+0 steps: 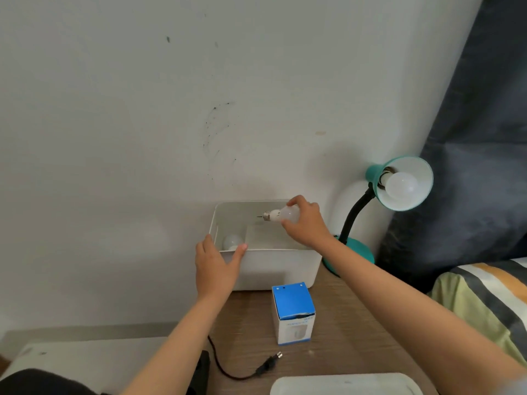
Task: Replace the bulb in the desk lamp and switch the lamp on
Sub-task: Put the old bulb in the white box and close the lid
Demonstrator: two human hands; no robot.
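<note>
Right hand [306, 223] gripping bulb [282, 215] over bin [271, 266], left hand [218, 262] spread on rim

Our two bare arms reach forward, one hand spread, one gripping.

Our left hand [218, 266] is flat and open, fingers together and pointing up and away, thumb splayed to the right, with the forearm rising from the lower middle. Our right hand [306, 223] sits higher and farther out, fingers and thumb curled closed around a bulb [281, 215], wrist bent down, its forearm running in long from the lower right corner.
</note>
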